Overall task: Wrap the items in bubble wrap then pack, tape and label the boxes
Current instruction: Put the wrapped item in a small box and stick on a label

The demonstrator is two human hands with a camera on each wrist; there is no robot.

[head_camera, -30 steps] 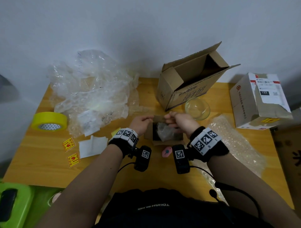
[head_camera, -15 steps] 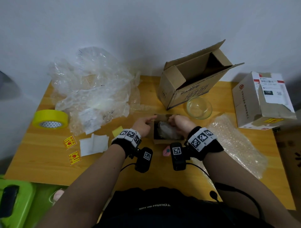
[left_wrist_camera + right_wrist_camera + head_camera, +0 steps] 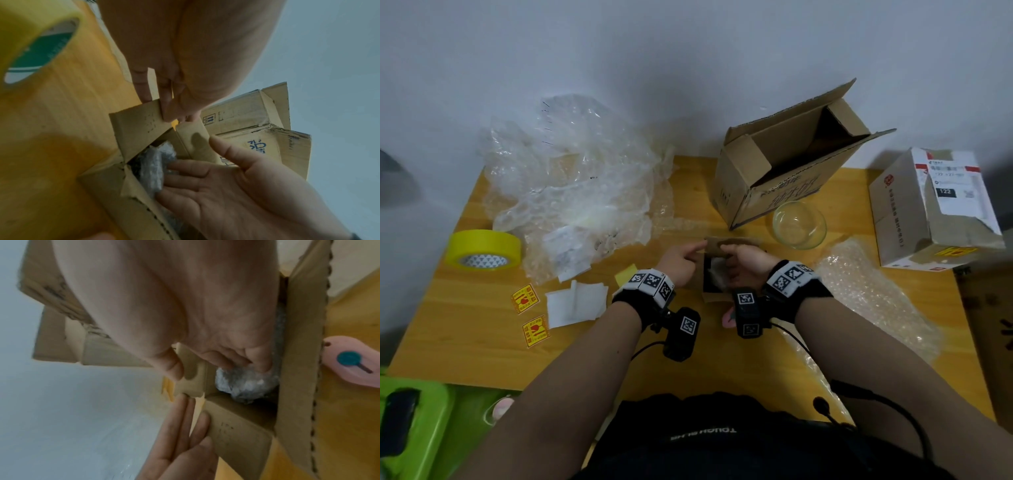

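Wooden table (image 3: 482, 342), wrapped item (image 3: 244, 386) in small box (image 3: 710, 298) between both hands (image 3: 748, 265).

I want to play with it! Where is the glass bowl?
In the head view the glass bowl stands on the table's far right half, right in front of the big open box.
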